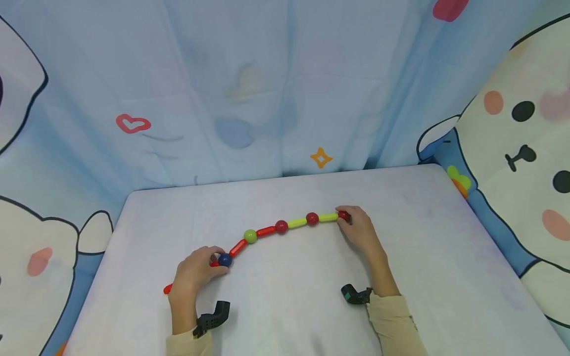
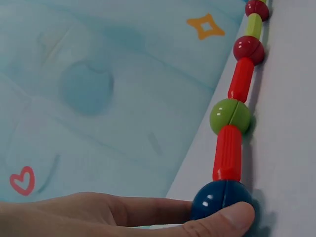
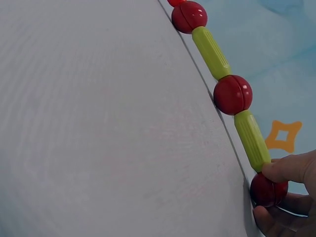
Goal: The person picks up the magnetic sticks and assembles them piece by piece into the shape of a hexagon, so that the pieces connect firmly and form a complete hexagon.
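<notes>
A chain of balls and rods stretches between my hands in the head view. My left hand [image 1: 194,271] pinches a blue ball [image 1: 225,260] between thumb and fingers. Out from it run a red rod [image 1: 238,247], a green ball [image 1: 251,236], another red rod [image 1: 266,231], then dark red balls [image 1: 281,227] alternating with yellow-green rods [image 1: 297,223]. My right hand [image 1: 359,231] grips the dark red ball [image 3: 269,190] at the far end, its thumb at the rod joint. Past the blue ball, a red piece [image 1: 167,289] shows from behind the left hand, which covers part of the chain.
The white table [image 1: 289,306] lies under both hands, its back edge meeting a light blue curtain [image 1: 267,99] printed with cartoon figures. Black wrist cameras [image 1: 213,319] are strapped on both wrists.
</notes>
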`<state>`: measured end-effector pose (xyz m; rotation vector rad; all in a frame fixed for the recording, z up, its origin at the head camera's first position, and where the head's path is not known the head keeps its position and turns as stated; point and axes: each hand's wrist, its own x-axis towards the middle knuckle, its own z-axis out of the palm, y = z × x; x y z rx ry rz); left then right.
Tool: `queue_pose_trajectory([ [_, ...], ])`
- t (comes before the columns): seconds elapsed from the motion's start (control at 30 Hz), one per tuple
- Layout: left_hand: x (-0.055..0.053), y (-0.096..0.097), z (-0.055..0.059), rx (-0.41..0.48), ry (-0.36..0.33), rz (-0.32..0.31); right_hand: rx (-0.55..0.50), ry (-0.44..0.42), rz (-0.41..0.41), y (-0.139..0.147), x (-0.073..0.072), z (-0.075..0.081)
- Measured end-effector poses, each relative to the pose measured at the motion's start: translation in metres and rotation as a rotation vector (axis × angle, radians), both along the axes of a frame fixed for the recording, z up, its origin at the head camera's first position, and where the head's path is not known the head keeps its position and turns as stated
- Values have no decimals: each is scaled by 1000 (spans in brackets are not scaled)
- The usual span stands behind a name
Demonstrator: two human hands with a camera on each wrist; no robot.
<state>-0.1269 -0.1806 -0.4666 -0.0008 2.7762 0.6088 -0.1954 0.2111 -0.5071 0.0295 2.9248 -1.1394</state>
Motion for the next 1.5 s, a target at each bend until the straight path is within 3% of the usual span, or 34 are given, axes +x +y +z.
queue_pose_trajectory([
  [0.43, -9, 1, -16, -32, 134, 83, 41, -27, 64, 1, 0, -1],
  [0.53, -9, 3, -17, -25, 158, 68, 59, -33, 109, 2, 1, 0],
  [0.7, -10, 7, -20, 5, 195, -30, 77, -49, 122, 2, 2, 4],
  [0.83, -10, 12, -22, -33, 255, -88, 92, -57, 141, 2, 5, 8],
  [1.1, -11, 20, -21, -42, 281, -65, 131, -125, 250, -2, 7, 17],
  [1.3, -11, 23, -24, -42, 294, -66, 172, -186, 247, -11, 6, 15],
  [1.5, -13, 25, -24, -43, 320, -73, 211, -172, 232, -22, 8, 17],
])
